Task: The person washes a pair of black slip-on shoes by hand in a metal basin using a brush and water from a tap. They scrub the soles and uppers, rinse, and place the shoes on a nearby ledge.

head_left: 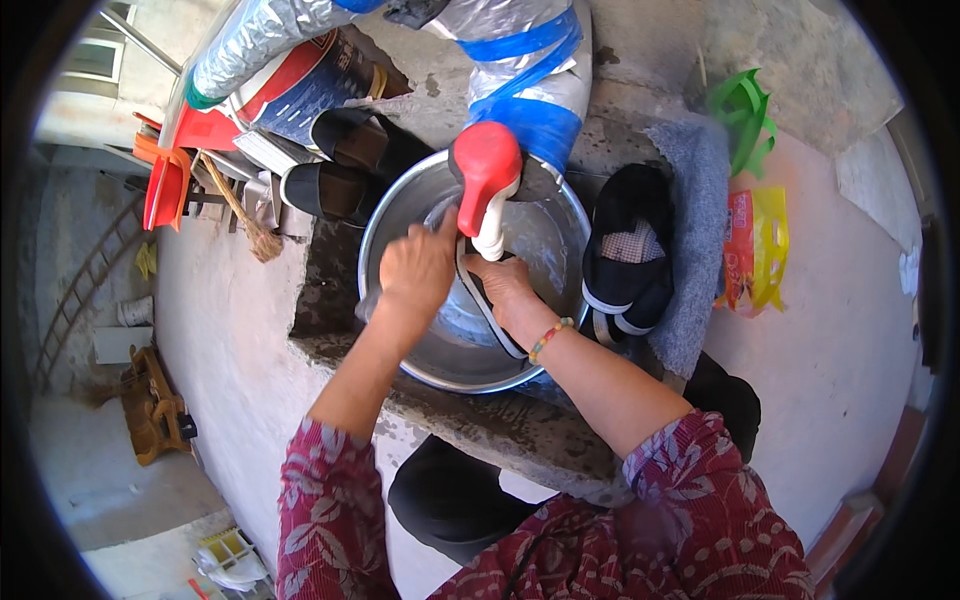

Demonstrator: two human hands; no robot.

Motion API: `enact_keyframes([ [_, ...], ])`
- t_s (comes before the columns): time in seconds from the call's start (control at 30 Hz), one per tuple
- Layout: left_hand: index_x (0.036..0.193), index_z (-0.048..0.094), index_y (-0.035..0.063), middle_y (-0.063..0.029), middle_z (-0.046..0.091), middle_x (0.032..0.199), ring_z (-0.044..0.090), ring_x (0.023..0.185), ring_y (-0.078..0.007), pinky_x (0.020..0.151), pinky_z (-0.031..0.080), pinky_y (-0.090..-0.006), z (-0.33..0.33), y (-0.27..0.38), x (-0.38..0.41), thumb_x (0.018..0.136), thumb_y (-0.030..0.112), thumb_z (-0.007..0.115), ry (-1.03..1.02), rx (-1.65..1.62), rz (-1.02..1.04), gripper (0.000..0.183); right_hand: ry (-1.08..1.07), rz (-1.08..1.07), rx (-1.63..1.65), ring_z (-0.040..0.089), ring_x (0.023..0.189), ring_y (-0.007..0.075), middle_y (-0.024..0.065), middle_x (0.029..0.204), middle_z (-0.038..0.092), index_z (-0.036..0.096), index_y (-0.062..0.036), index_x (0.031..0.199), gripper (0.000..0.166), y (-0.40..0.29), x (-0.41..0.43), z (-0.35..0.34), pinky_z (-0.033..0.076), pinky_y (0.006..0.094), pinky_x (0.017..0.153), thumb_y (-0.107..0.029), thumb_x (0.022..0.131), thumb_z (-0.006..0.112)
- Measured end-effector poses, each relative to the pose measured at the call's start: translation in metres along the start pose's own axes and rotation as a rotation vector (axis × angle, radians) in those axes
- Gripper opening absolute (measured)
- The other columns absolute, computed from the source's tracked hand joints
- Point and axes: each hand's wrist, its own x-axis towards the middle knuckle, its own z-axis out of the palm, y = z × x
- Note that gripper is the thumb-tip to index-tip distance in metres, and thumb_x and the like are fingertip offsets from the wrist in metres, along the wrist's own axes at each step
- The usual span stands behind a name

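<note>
A round metal basin [450, 379] holding some water stands beneath a tap with a red handle [487, 161] and a white spout. Inside it, my right hand [506, 289] grips a black shoe with a pale sole edge [480, 300], tilted under the spout. My left hand [420, 262] is curled at the shoe's upper end, beside the red handle; a greyish thing, perhaps a cloth or brush, shows partly behind its fingers, too hidden to name. Black cloth shoes [630, 262] with pale sole edges lie to the right of the basin. Dark slippers [330, 191] stand to its left.
A wet concrete ledge [495, 435] surrounds the basin. A grey cloth [694, 247] hangs along its right side, near a red and yellow plastic bag [754, 247]. A small straw brush [259, 236] and a large bucket [300, 90] are at upper left. Wrapped pipes [525, 67] rise behind.
</note>
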Motion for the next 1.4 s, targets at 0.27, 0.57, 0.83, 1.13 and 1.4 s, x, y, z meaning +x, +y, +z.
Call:
enact_keyframes([
  [0.27,0.125,0.044,0.0173,-0.0168,0.062,0.080,0.063,0.065,-0.0306,0.062,0.052,-0.0382,-0.036,0.006,-0.001,0.081,0.009,0.048,-0.171,-0.025,-0.005,0.045,-0.009,-0.081,0.059,0.058,0.063,0.0160,0.0111,0.075,0.062,0.062,0.0094,0.077,0.022,0.000,0.007,-0.008,0.046,0.0294,0.057,-0.007,0.066,0.071],
  [0.57,0.121,0.050,0.0179,-0.0146,0.064,0.082,0.064,0.074,-0.0296,0.063,0.051,-0.0390,-0.018,-0.031,0.020,0.082,0.014,0.047,-0.249,-0.034,0.044,0.039,0.003,-0.112,-0.122,0.051,0.061,0.0115,0.0037,0.071,0.059,0.061,0.0045,0.072,0.018,0.012,-0.016,0.009,0.042,0.0295,0.057,-0.010,0.066,0.070],
  [0.83,0.108,0.059,0.0138,-0.0170,0.063,0.090,0.060,0.087,-0.0354,0.076,0.048,-0.0449,0.114,-0.031,0.020,0.085,0.025,0.048,-0.246,-0.340,-0.061,0.028,0.306,0.020,-0.079,0.058,0.094,0.0301,0.0234,0.105,0.058,0.050,0.0154,0.106,0.053,-0.006,0.024,-0.026,0.043,0.0356,0.084,-0.021,0.073,0.070],
  [1.13,0.132,0.038,0.0133,-0.0211,0.060,0.067,0.061,0.066,-0.0358,0.062,0.049,-0.0448,0.041,-0.001,-0.049,0.084,0.014,0.050,-0.177,-0.503,0.106,0.050,0.377,0.244,-0.083,0.051,0.107,0.0290,0.0230,0.117,0.051,0.046,0.0077,0.115,0.048,-0.028,0.009,-0.044,0.041,0.0379,0.088,-0.025,0.083,0.060],
  [1.4,0.135,0.033,0.0169,-0.0235,0.058,0.071,0.058,0.064,-0.0408,0.059,0.046,-0.0493,0.073,0.026,0.000,0.088,0.019,0.045,-0.090,-0.429,-0.077,0.048,0.362,0.217,-0.103,0.047,0.107,0.0302,0.0205,0.120,0.048,0.047,0.0064,0.114,0.047,-0.011,0.029,-0.041,0.038,0.0455,0.090,-0.023,0.081,0.064],
])
